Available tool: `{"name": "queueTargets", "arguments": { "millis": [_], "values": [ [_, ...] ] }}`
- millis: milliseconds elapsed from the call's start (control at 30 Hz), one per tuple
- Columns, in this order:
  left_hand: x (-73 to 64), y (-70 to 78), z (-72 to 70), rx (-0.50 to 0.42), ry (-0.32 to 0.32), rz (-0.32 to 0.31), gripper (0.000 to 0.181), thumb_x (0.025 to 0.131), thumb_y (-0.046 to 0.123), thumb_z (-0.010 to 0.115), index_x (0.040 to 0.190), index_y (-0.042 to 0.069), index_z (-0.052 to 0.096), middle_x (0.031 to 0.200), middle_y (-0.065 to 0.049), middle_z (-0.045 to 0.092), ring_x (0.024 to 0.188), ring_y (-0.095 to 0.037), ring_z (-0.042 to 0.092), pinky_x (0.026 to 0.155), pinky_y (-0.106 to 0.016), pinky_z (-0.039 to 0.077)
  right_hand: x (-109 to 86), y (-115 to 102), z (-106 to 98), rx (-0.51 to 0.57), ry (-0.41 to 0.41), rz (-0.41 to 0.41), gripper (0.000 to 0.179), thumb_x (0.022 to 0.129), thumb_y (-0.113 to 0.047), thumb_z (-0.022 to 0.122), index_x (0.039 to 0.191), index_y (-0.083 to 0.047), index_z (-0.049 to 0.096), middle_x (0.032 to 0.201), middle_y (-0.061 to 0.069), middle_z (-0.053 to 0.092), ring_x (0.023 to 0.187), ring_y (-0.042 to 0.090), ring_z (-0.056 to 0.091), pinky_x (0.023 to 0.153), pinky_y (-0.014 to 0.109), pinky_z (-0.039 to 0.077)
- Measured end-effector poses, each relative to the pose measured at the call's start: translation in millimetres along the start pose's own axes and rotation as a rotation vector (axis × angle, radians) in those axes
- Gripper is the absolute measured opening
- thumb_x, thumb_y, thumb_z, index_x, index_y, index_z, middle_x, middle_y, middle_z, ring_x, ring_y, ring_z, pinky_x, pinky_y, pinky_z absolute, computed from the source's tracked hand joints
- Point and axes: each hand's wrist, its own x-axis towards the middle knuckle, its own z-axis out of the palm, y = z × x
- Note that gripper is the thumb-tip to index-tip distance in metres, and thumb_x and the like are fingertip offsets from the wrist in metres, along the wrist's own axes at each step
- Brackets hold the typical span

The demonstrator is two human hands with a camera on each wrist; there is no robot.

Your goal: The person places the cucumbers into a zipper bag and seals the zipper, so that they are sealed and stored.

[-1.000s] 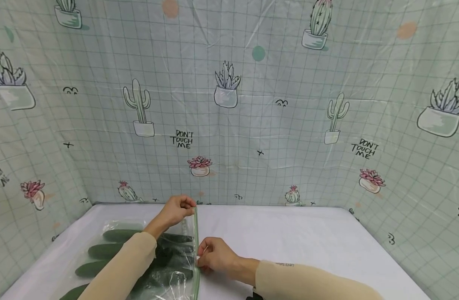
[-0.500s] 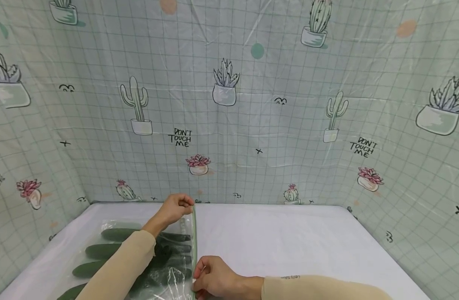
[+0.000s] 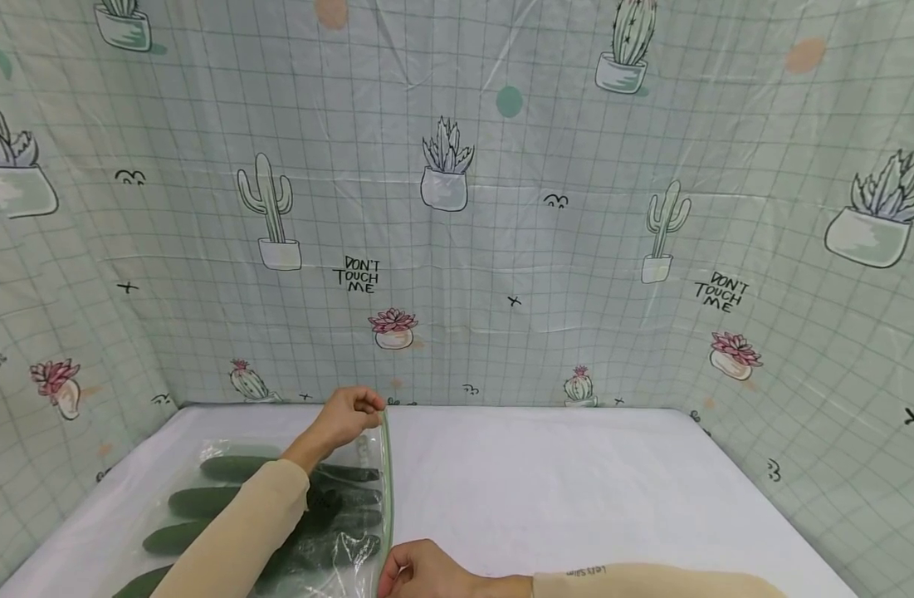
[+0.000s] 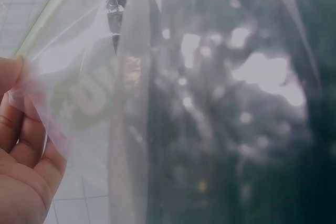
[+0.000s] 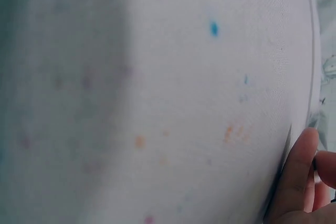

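A clear zip bag with a green zip strip along its right edge lies on the left part of the table. Inside it are several long dark green cucumbers, partly covered by the left sleeve. At the strip's far end, my left hand pinches the bag's corner between thumb and fingers. The left wrist view shows that hand holding the clear film taut beside the strip. Lower down, my right hand pinches the strip near the bottom of the head view; its fingertips hide the part they hold.
A white-covered table stretches to the right of the bag. Behind it and along both sides hangs a grid-patterned curtain printed with cacti. Small coloured stains mark the white cloth in the right wrist view.
My right hand has slid along the zip strip toward the near edge, from about mid-strip to the bottom of the view. The left hand keeps its hold on the far corner.
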Motion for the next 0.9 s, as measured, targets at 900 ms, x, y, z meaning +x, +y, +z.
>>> {"name": "queueTargets", "arguments": {
  "millis": [900],
  "values": [
    [-35.0,3.1,-0.9,0.248,-0.070,0.091,0.028,0.092,0.014,0.064,0.117,0.003,0.061,0.120,-0.013,0.059,0.113,-0.036,0.053,0.092,-0.049,0.044,-9.9,-28.6,-98.9,-0.939,-0.161,-0.253,0.017,0.093,-0.029,0.060,0.100,-0.014,0.066,0.086,-0.013,0.062,0.078,-0.002,0.057,0.069,0.020,0.048]
  ]
}}
